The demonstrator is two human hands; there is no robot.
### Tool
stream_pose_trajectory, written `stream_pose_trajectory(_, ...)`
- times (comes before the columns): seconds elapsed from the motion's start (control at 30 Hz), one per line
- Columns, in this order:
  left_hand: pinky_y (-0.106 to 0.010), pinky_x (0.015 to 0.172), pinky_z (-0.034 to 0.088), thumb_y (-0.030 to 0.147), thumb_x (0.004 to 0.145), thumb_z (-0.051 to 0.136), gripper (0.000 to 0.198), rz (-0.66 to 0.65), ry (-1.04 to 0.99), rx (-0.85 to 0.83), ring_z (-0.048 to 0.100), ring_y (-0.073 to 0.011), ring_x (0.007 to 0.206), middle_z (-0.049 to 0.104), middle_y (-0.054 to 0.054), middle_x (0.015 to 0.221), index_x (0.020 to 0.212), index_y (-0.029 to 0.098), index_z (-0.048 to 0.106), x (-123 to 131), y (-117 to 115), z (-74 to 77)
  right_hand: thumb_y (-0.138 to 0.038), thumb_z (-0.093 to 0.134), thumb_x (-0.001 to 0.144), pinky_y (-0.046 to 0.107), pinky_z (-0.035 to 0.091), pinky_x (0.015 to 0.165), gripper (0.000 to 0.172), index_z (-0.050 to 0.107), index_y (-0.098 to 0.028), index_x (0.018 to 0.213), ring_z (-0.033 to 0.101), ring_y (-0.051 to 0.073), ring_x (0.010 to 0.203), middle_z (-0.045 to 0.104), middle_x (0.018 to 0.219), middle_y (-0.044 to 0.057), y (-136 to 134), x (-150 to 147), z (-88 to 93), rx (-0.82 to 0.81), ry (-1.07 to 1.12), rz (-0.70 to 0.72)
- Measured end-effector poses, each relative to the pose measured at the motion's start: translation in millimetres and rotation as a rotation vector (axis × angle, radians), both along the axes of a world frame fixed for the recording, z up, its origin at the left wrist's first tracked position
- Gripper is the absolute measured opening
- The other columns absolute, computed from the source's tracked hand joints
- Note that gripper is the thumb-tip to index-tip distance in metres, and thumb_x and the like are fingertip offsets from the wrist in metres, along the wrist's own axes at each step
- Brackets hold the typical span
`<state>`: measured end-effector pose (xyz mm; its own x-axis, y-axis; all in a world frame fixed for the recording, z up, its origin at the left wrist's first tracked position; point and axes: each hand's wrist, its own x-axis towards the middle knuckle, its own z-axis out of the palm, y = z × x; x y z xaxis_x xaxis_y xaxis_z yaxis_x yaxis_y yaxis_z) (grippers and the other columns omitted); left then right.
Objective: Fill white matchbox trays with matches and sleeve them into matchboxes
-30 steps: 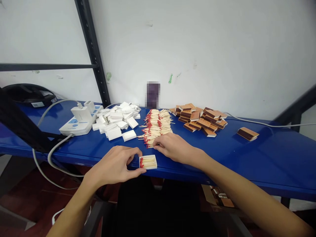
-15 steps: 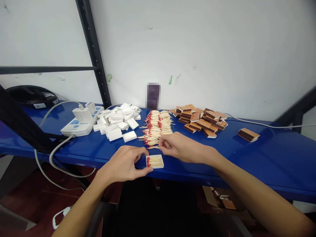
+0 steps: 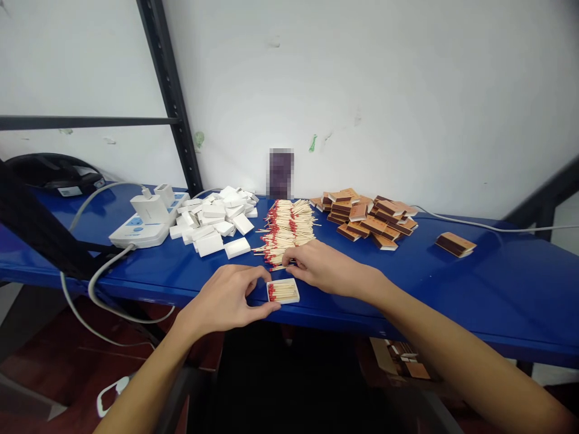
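Note:
A small white matchbox tray (image 3: 296,292) lies near the front edge of the blue table, with several red-headed matches (image 3: 284,291) lined up inside it. My left hand (image 3: 228,296) grips the tray's left end between thumb and forefinger. Behind the tray is a big heap of loose matches (image 3: 289,223), most with red heads to the left. At the heap's near edge, my right hand (image 3: 323,265) has its fingertips pinched on matches; how many they hold is hidden.
White empty trays (image 3: 221,217) are piled left of the matches. Brown matchbox sleeves (image 3: 368,217) lie heaped on the right, with one matchbox (image 3: 455,244) apart. A power strip (image 3: 145,232) with cables, a black shelf post (image 3: 176,102) and a blurred dark object (image 3: 281,173) stand around.
My right hand has shifted slightly left along the near edge of the match heap, its fingers closing there. My left hand stays on the tray. The view has tilted a little.

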<state>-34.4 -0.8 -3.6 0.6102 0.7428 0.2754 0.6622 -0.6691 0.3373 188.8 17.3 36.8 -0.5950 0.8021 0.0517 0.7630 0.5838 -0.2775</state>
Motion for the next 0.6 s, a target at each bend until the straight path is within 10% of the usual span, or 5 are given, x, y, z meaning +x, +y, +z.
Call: stream_pose_trajectory(0.6, -0.025, 0.056, 0.031, 0.053, 0.081, 0.065, 0.035, -0.024, -0.006, -0.014, 0.041, -0.0104, 0.053, 0.042, 0.007, 0.06, 0.094, 0.02, 0.063, -2.9, 0.3, -0.1, -0.02, 0.053, 0.089, 0.024, 0.029, 0.057, 0.01, 0.059, -0.016, 0.082, 0.045, 0.011, 0.063, 0.06, 0.075, 0.002, 2.3, 0.1, 0.8, -0.04, -0.036, -0.002)
